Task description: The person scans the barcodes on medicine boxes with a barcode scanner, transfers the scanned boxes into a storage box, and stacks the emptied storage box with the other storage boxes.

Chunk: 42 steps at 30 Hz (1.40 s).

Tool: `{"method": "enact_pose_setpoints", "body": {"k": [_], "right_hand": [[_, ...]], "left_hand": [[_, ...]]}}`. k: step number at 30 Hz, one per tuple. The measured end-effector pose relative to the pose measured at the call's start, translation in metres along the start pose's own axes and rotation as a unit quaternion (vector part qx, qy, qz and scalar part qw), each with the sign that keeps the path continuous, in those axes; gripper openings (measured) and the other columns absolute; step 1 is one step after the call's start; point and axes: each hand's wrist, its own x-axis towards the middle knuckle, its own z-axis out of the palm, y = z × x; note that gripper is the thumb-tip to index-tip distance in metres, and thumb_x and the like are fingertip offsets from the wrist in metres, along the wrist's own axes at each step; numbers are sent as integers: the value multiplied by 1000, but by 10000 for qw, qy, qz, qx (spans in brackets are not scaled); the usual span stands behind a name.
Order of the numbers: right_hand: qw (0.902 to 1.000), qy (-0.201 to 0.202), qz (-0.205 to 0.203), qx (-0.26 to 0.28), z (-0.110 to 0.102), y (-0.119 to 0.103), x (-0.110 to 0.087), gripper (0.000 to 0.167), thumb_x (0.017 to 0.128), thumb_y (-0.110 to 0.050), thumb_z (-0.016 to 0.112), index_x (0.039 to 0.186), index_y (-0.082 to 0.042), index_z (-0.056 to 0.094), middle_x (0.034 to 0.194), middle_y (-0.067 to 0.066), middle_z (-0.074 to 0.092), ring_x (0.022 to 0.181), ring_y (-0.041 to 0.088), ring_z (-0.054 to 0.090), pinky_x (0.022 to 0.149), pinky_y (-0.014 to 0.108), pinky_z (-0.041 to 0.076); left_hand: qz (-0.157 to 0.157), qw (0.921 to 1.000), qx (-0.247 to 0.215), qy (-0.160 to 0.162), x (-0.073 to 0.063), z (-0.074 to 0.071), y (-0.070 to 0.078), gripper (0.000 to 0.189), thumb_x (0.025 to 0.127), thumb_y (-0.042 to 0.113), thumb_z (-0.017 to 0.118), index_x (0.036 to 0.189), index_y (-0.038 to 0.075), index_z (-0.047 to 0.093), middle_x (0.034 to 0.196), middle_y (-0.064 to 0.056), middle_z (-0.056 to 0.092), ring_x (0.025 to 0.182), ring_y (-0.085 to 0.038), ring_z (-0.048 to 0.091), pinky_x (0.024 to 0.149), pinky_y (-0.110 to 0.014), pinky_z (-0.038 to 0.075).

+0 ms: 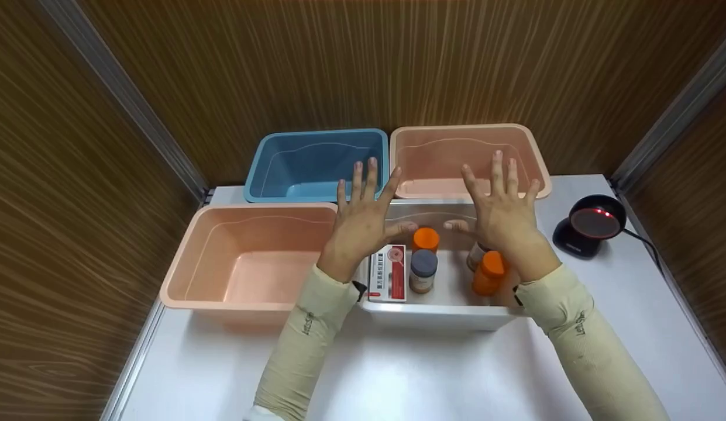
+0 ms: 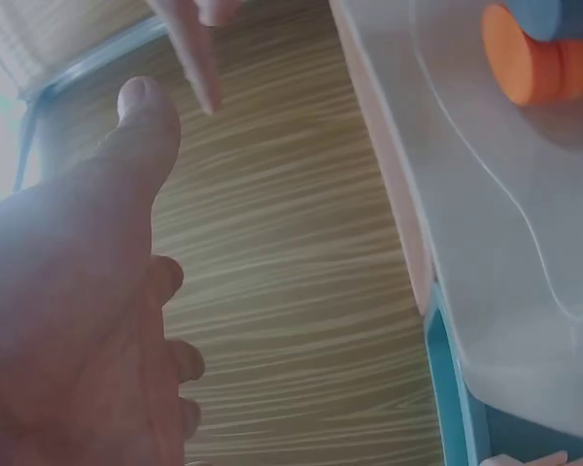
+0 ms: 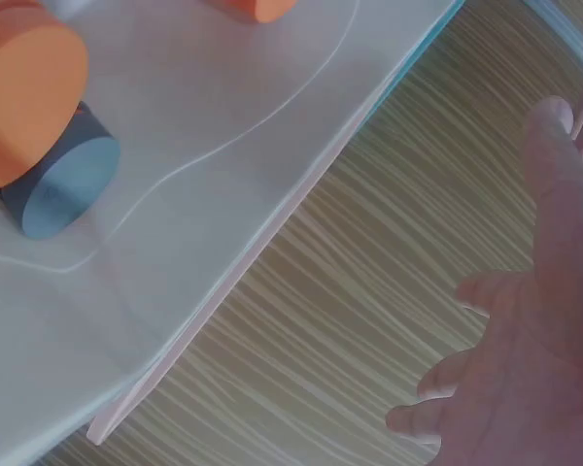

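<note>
Both hands hover over a white bin (image 1: pixel 444 318) with fingers straight and spread, holding nothing. My left hand (image 1: pixel 360 228) overlaps the bin's left side in the head view; my right hand (image 1: pixel 509 222) is over its right side. Inside the bin stand a red-and-white medicine box (image 1: pixel 388 273), a grey-capped bottle (image 1: pixel 423 272) and an orange-capped bottle (image 1: pixel 426 240) on the left. On the right are an orange bottle (image 1: pixel 489 273) and another bottle (image 1: pixel 477 256), partly hidden by the right hand. Orange and grey caps also show in the right wrist view, including a grey cap (image 3: pixel 70 189).
A pink bin (image 1: pixel 251 307) stands left of the white one. Behind are a blue bin (image 1: pixel 316 169) and a second pink bin (image 1: pixel 439 143). At the right, a black scanner (image 1: pixel 597 219) with red lights trails a cable. Wood-grain walls (image 1: pixel 339 64) enclose the table (image 1: pixel 374 380).
</note>
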Motion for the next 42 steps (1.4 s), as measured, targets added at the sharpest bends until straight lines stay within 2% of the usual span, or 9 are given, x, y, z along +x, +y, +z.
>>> {"method": "enact_pose_setpoints", "body": {"k": [5, 11, 15, 20, 24, 30, 36, 42], "right_hand": [[9998, -6, -109, 181, 0, -4, 1, 96, 92, -58, 65, 163, -16, 16, 161, 33, -14, 146, 55, -5, 103, 81, -1], [9991, 31, -233, 363, 0, -9, 5, 90, 92, -49, 71, 161, -15, 25, 160, 37, 9, 145, 57, 11, 105, 79, 4], [9984, 29, -358, 432, -1, -12, 6, 80, 93, -41, 72, 157, -12, 35, 153, 36, 32, 139, 55, 29, 106, 78, 12], [9981, 16, -535, 302, 0, -13, 4, 71, 93, -38, 72, 152, -9, 43, 139, 32, 49, 126, 53, 44, 100, 72, 29], [9977, -78, -628, 232, 0, -14, 4, 70, 94, -38, 71, 151, -7, 44, 134, 31, 52, 117, 52, 51, 94, 68, 39], [9973, -392, -547, 294, 4, -16, 5, 70, 95, -40, 69, 152, -8, 44, 139, 30, 49, 117, 51, 51, 96, 68, 39], [9947, -567, -797, 331, 11, -18, 6, 69, 96, -38, 67, 152, -5, 43, 139, 31, 50, 116, 50, 54, 95, 67, 42], [9901, -507, -1248, 385, 21, -23, 5, 64, 97, -33, 67, 148, 1, 47, 138, 33, 53, 118, 50, 56, 97, 65, 43]], "left_hand": [[81, 9995, -319, -39, -15, -2, -1, 102, 87, 79, 46, 164, 30, -2, 167, -13, -14, 151, -36, -14, 117, -62, -3], [352, 9955, -788, 394, -37, -1, -3, 106, 85, 77, 51, 164, 29, -2, 166, -12, -16, 152, -33, -14, 117, -59, -6], [507, 9905, -1072, 699, -49, 4, -2, 105, 87, 73, 55, 164, 27, 1, 167, -10, -14, 152, -28, -13, 118, -58, -6], [552, 9843, -1496, 760, -64, 19, 1, 105, 88, 67, 61, 165, 24, 4, 168, -9, -13, 152, -26, -14, 118, -56, -6], [502, 9795, -1830, 674, -76, 38, 4, 104, 88, 64, 64, 164, 19, 9, 168, -14, -9, 153, -31, -9, 119, -57, 1], [245, 9731, -2240, 482, -88, 61, 7, 100, 89, 68, 57, 164, 16, 14, 168, -17, -6, 153, -34, -7, 119, -56, 2], [19, 9705, -2372, 438, -94, 71, 8, 102, 88, 74, 51, 164, 15, 15, 167, -19, -6, 151, -41, -6, 119, -57, 4], [-149, 9706, -2375, 356, -99, 75, 11, 104, 91, 68, 56, 163, 7, 12, 167, -20, -6, 151, -42, -5, 119, -56, 3]]}}
